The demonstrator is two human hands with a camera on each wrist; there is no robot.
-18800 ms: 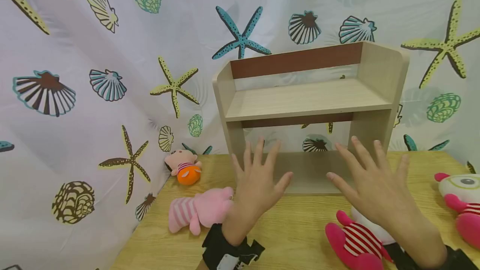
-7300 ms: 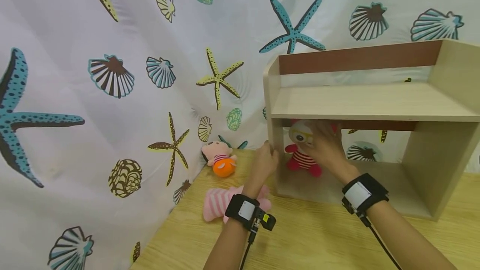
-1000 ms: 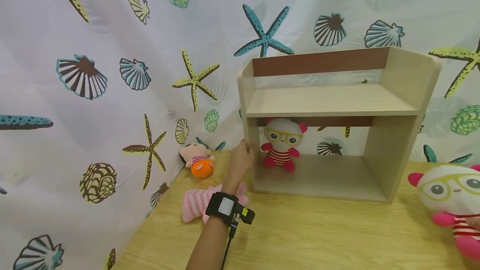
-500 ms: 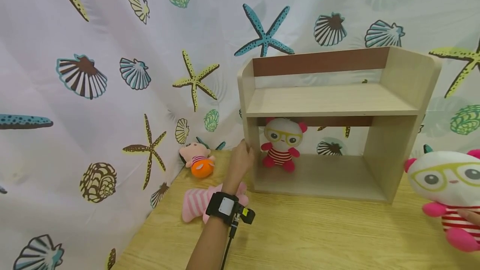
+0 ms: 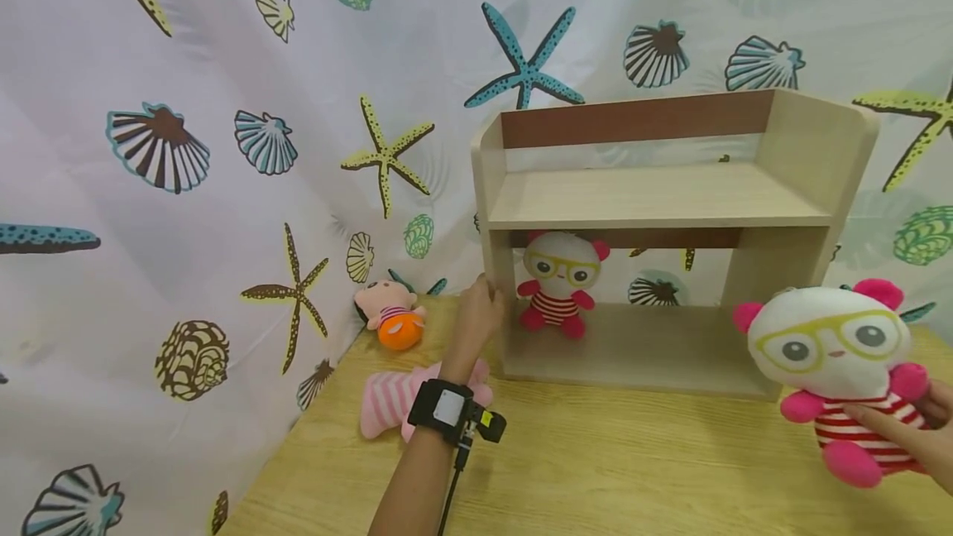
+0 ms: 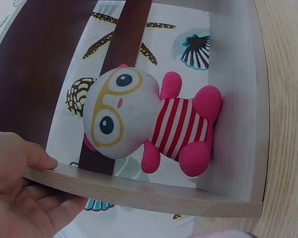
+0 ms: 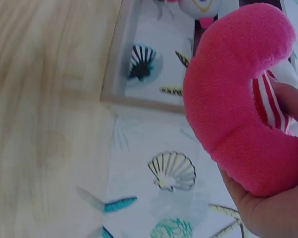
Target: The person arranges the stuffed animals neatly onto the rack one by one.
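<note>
My right hand holds a plush panda with yellow glasses and a red-striped body, gripping it round the middle at the right of the head view. In the right wrist view its pink legs fill much of the picture. My left hand grips the left side panel of a small wooden shelf. The left wrist view shows the thumb inside the panel edge and the fingers outside. A second, matching plush panda sits upright in the lower compartment, against the left side.
Left of the shelf, a doll in orange shorts lies on the wooden table. Nearer, a pink striped plush toy lies partly behind my left forearm. A curtain printed with shells and starfish hangs behind and to the left.
Over the last second my right hand has brought the plush panda leftward and up into view, now overlapping the shelf's right side. My left hand keeps its grip; the seated panda has not moved.
</note>
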